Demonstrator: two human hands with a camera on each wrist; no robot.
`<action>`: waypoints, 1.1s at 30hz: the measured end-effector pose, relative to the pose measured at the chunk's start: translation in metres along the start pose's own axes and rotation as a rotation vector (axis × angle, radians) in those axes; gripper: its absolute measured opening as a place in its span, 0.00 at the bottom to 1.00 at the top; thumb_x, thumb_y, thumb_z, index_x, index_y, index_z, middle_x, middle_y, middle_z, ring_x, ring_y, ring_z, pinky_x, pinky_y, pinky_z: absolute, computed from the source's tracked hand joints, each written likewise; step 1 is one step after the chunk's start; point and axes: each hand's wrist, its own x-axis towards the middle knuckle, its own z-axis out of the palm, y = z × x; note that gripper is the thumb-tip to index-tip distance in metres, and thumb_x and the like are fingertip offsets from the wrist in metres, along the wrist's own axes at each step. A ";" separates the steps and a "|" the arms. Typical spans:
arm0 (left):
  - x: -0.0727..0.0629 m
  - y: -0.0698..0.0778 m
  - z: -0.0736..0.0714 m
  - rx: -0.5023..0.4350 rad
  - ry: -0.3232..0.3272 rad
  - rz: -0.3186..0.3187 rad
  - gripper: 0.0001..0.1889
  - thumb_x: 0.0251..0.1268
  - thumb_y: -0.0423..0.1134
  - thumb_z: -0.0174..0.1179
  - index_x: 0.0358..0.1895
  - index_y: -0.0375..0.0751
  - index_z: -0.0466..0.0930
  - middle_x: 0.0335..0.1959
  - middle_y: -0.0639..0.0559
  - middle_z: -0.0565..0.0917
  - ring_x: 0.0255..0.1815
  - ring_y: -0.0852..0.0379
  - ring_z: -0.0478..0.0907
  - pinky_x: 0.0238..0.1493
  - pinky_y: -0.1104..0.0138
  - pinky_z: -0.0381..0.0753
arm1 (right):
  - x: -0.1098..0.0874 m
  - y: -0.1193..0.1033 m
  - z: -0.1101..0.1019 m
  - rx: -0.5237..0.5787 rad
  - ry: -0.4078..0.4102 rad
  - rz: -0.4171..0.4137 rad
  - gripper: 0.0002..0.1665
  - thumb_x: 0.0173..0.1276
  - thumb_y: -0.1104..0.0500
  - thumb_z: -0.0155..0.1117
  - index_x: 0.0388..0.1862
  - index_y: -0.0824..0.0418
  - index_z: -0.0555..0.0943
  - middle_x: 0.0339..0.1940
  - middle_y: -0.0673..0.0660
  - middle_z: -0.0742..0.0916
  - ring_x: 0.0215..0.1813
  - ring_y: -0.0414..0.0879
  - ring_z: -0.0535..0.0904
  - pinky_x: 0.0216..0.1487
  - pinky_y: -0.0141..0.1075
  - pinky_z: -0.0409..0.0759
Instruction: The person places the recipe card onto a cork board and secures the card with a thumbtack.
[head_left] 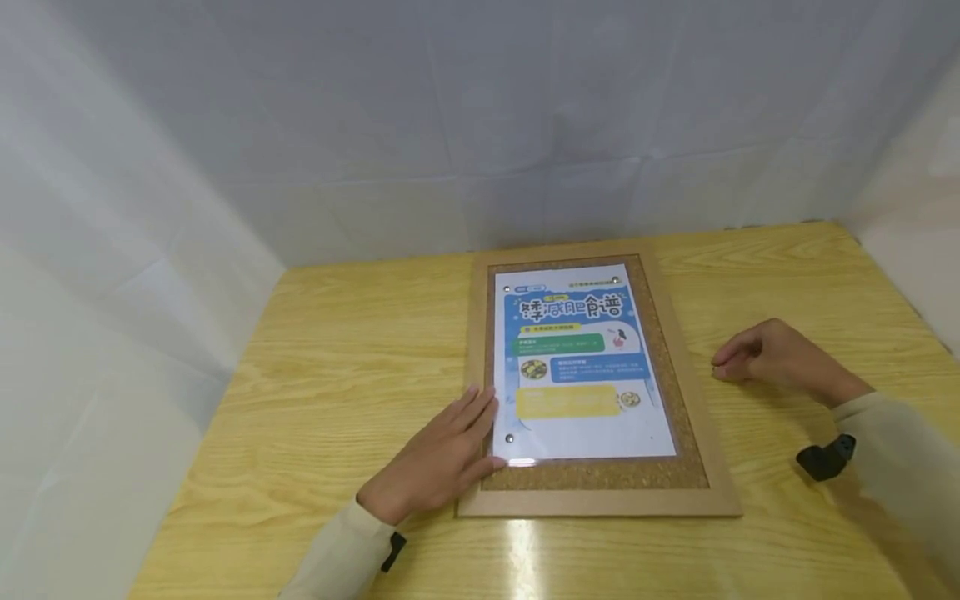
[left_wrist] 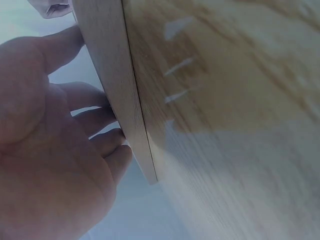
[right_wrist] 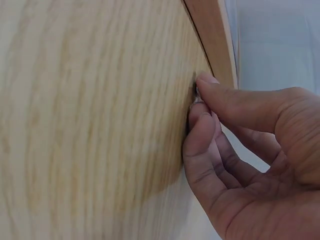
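Note:
A printed poster (head_left: 577, 433) with a blue heading lies on a framed cork board (head_left: 585, 477). Round silver thumbtacks sit at its upper left (head_left: 507, 288), upper right and lower left corners. My left hand (head_left: 435, 454) rests across the board's left side, fingers extended, with fingertips on the poster's edge. In the left wrist view, that hand (left_wrist: 55, 145) is seen from the palm beside the wooden frame. To the right of the board, my right hand (head_left: 772, 362) pinches a small shiny thumbtack (right_wrist: 198, 99) between thumb and finger, close to the tabletop; the fingers partly hide it.
The board lies on a yellow wood-grain table (head_left: 337, 358). White sheeting (head_left: 450, 125) hangs behind the table and along its sides. A dark strap piece (head_left: 827, 457) shows at the right sleeve, and another (head_left: 393, 552) at the left sleeve.

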 end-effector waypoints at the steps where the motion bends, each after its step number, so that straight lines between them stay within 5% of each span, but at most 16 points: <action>1: 0.000 0.000 0.000 -0.001 0.001 0.001 0.38 0.80 0.55 0.49 0.77 0.27 0.54 0.81 0.37 0.50 0.82 0.40 0.42 0.80 0.51 0.45 | 0.000 0.000 0.000 -0.002 0.001 -0.002 0.16 0.69 0.59 0.71 0.48 0.72 0.86 0.44 0.60 0.89 0.40 0.43 0.86 0.38 0.36 0.87; 14: 0.000 -0.002 0.002 0.006 0.004 0.005 0.39 0.80 0.56 0.48 0.78 0.28 0.53 0.81 0.38 0.49 0.82 0.41 0.42 0.81 0.52 0.45 | -0.005 -0.008 0.002 -0.108 0.085 -0.044 0.06 0.72 0.61 0.66 0.40 0.60 0.89 0.43 0.55 0.89 0.44 0.46 0.83 0.42 0.32 0.81; 33: 0.001 -0.003 0.003 0.011 -0.007 -0.012 0.39 0.79 0.57 0.48 0.78 0.29 0.53 0.82 0.39 0.49 0.83 0.42 0.42 0.81 0.53 0.44 | -0.005 -0.025 0.011 -0.047 0.086 -0.059 0.13 0.72 0.65 0.65 0.49 0.73 0.85 0.43 0.60 0.90 0.39 0.45 0.86 0.39 0.35 0.87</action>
